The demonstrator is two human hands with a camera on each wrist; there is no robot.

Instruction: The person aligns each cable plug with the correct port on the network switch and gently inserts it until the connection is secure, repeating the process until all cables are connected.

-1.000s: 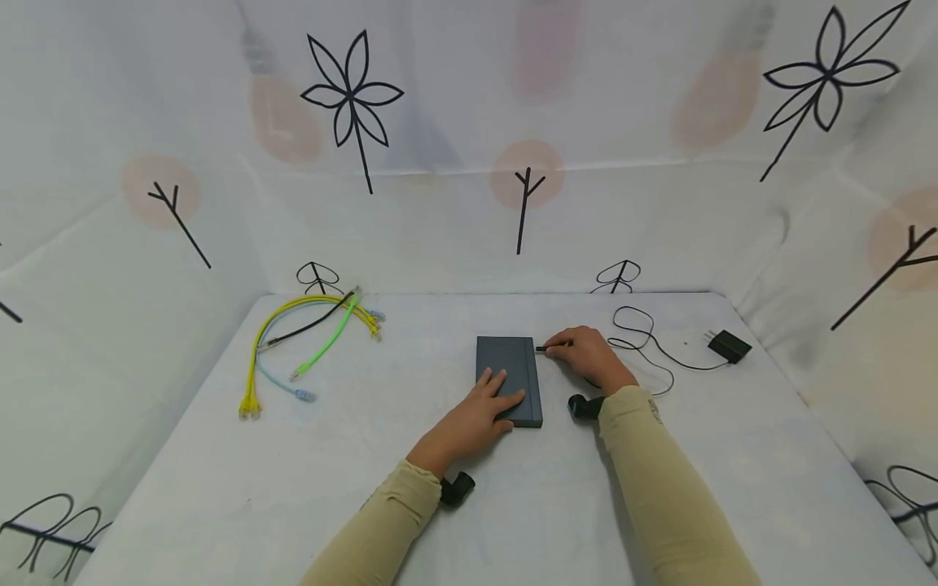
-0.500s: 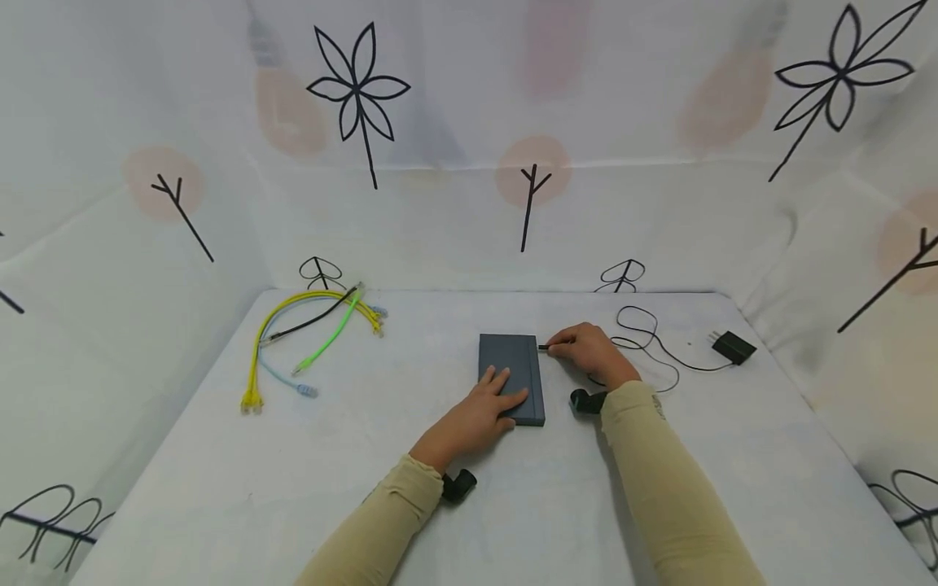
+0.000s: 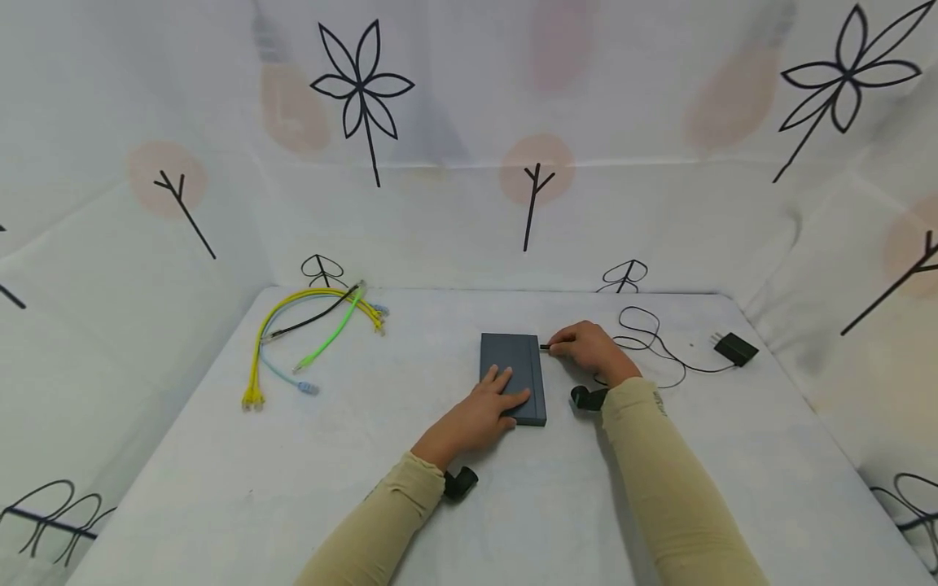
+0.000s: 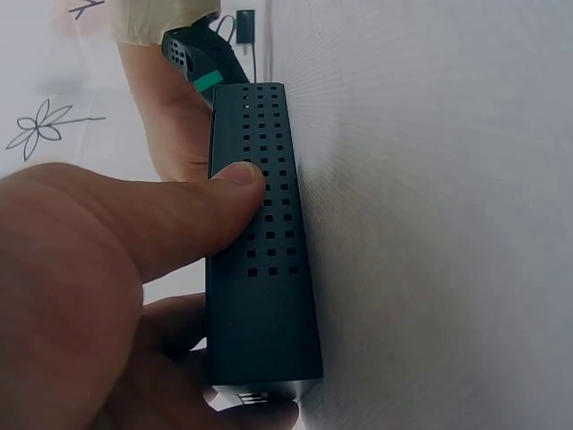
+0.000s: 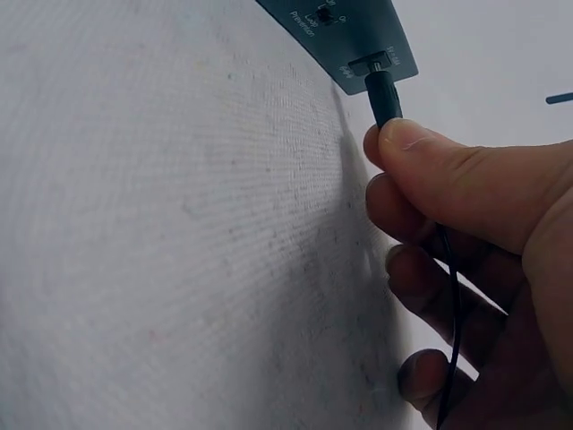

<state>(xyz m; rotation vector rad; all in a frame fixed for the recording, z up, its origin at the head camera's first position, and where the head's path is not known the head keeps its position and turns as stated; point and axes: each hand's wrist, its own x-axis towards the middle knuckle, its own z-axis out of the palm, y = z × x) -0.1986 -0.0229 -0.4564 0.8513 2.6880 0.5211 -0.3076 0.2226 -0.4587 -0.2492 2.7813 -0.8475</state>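
A dark blue-grey network switch (image 3: 506, 350) lies flat on the white table. My left hand (image 3: 472, 415) holds it, fingers spread over the top and the thumb (image 4: 237, 184) against its vented near side; a fingertip reaches the left end. At the switch's right end, my right hand (image 3: 592, 356) pinches a black power plug (image 5: 383, 95) between thumb and forefinger. The plug's tip meets the power socket (image 5: 371, 64), with a sliver of metal showing. Its thin cord (image 5: 455, 305) runs down past the other fingers. "Loop Prevention" is printed beside a small switch on that end panel.
The cord loops across the right of the table to a black power adapter (image 3: 736, 349), prongs pointing left. Yellow network cables (image 3: 256, 358) lie at the back left with a light blue cable (image 3: 282, 374), a green cable (image 3: 330, 338) and a black cable (image 3: 311, 321). Printed cloth walls surround the table.
The head view has shifted slightly. Both hands keep their hold on the switch and the plug, and the cord by the right wrist has moved a little.
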